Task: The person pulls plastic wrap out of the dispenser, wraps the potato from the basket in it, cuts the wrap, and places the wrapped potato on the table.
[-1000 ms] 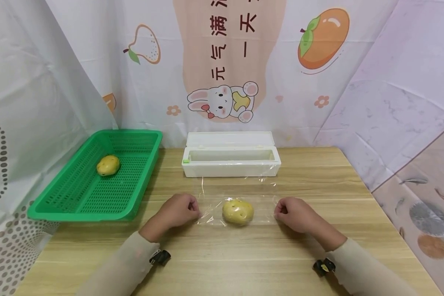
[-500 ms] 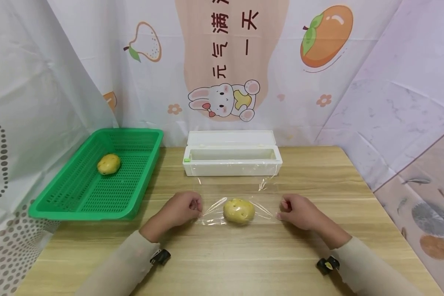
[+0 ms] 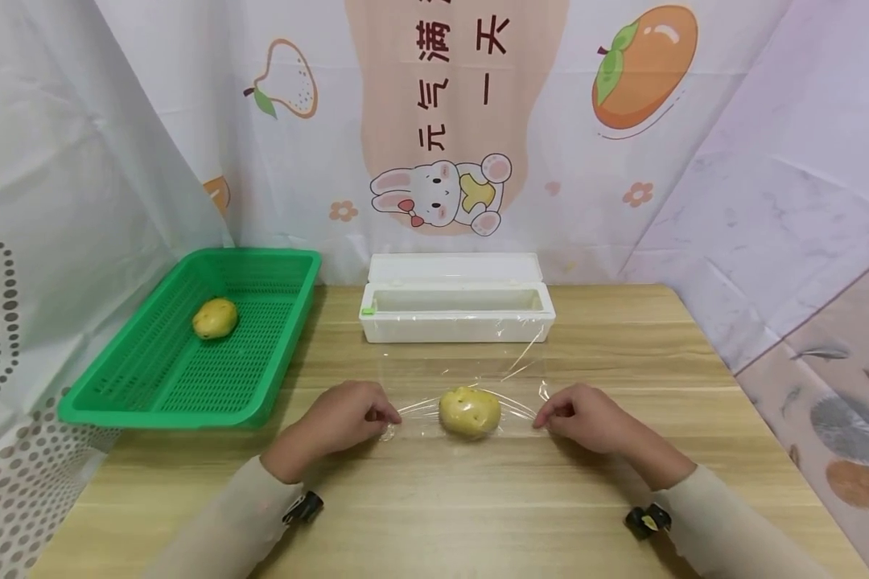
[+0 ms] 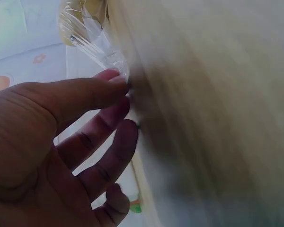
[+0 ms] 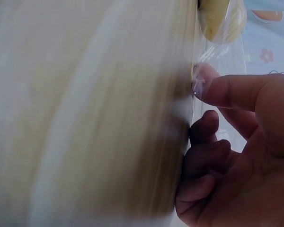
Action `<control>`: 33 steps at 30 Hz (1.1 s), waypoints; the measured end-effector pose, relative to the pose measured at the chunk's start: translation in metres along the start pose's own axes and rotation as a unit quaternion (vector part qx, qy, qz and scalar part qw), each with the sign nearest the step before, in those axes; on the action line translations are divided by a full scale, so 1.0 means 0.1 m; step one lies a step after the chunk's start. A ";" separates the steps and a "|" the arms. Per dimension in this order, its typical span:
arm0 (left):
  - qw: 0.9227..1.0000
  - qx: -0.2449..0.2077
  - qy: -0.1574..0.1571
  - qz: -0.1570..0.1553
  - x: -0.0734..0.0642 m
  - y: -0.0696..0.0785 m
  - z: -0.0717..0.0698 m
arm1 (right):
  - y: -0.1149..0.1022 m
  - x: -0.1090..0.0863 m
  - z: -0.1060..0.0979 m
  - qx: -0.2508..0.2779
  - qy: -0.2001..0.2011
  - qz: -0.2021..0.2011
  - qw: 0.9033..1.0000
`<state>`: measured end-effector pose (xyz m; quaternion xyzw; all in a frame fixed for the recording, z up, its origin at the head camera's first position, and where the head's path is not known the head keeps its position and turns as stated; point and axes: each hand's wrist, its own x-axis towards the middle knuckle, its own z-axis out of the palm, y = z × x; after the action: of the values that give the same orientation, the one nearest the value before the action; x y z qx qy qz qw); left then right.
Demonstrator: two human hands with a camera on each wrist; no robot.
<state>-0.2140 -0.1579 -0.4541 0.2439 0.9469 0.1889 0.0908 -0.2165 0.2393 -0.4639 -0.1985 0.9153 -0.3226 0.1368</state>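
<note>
A potato rests on the wooden table with clear plastic wrap drawn over it. The wrap stretches back to the front of a white dispenser box, whose lid is raised. To the potato's left, my left hand pinches one front corner of the film between thumb and index finger. My right hand pinches the opposite corner on the right. Both wrist views show the film gathered at the fingertips, low over the table, and taut creases run from each hand toward the potato.
At the left stands a green plastic basket with another potato inside. A printed curtain hangs behind the table and along both sides.
My left fingers have shifted slightly inward with the film's corner. The right hand first moved outward, then its fingertips came back in. The creases beside the potato are now straighter and tighter.
</note>
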 end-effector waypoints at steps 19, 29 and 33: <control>0.993 0.002 0.103 0.051 0.07 0.38 -0.02 | -0.37 -0.05 0.03 0.003 0.074 -0.108 0.991; 0.988 0.049 0.114 0.094 0.26 0.69 0.22 | -0.58 0.08 0.24 0.001 0.106 -0.083 0.991; 0.984 0.056 0.132 0.106 0.29 0.72 0.26 | -0.61 0.10 0.26 0.003 0.118 -0.079 0.990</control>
<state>-0.2016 -0.0769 -0.4516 0.3204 0.9284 0.1748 -0.0693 -0.1988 0.1773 -0.4455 -0.2304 0.9055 -0.3563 0.0025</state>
